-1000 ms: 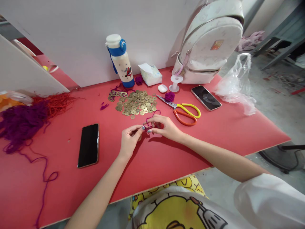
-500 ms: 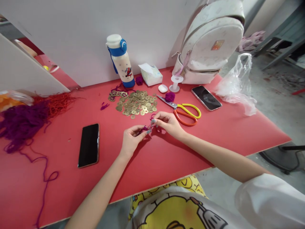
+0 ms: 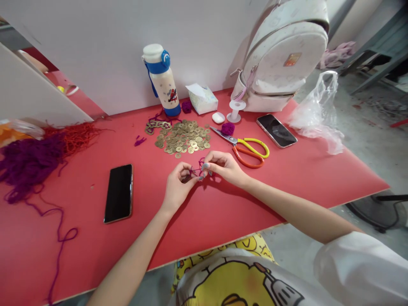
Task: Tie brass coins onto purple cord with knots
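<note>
Purple yarn (image 3: 196, 170) runs in small loops between my two hands, just above the red table (image 3: 204, 221). My left hand (image 3: 179, 183) pinches one part of it between thumb and fingers. On the other side, my right hand (image 3: 225, 168) pinches the yarn too, its fingertips almost touching the left thumb. Whether anything else sits between the fingertips is too small to tell. Beyond the hands lies a pile of brass coins with holes (image 3: 186, 137). Scissors (image 3: 244, 146) with yellow and orange handles rest just past my right hand, beside a small purple yarn ball (image 3: 228, 128).
A dark phone (image 3: 118, 193) lies left, another phone (image 3: 276, 130) right. Purple yarn strands (image 3: 32, 161) heap at the far left. Along the back stand a bottle (image 3: 164, 80), a tissue pack (image 3: 204, 101), a white spool (image 3: 236, 110) and a backpack (image 3: 280, 59). A plastic bag (image 3: 318, 114) sits right.
My left fingers have lifted and curled back a little, and a yarn loop between the hands now stands more open. My right hand has barely shifted.
</note>
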Action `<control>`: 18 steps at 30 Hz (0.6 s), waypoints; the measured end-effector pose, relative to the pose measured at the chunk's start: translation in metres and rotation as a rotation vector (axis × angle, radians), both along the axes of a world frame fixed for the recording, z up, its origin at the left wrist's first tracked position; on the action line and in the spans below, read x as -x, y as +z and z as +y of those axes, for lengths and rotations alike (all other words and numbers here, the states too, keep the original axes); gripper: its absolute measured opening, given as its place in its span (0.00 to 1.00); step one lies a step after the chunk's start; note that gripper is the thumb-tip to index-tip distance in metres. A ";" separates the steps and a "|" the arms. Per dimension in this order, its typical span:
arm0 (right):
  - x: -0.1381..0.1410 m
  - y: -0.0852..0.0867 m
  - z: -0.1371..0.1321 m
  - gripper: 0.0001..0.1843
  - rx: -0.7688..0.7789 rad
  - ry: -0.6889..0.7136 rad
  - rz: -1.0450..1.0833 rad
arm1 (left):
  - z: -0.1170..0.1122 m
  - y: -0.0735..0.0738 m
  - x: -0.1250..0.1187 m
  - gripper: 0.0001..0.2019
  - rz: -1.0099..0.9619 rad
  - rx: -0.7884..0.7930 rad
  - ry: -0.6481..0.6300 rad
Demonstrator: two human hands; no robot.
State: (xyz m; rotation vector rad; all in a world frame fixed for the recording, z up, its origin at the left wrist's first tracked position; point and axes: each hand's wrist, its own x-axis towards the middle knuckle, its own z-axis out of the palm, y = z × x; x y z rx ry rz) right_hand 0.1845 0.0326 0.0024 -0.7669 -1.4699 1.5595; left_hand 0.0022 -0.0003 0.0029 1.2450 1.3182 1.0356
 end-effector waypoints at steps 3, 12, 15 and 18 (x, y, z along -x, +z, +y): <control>0.000 0.001 0.000 0.19 -0.003 -0.012 0.008 | 0.000 0.001 0.000 0.17 -0.003 0.013 0.000; -0.005 0.009 0.010 0.20 -0.022 -0.187 0.099 | -0.001 -0.002 0.001 0.14 0.107 -0.041 -0.114; -0.008 0.009 0.014 0.21 -0.019 -0.224 0.098 | -0.002 -0.003 0.001 0.11 0.234 -0.075 -0.186; -0.009 0.008 0.015 0.21 -0.005 -0.216 0.109 | -0.003 -0.003 0.002 0.10 0.334 -0.099 -0.249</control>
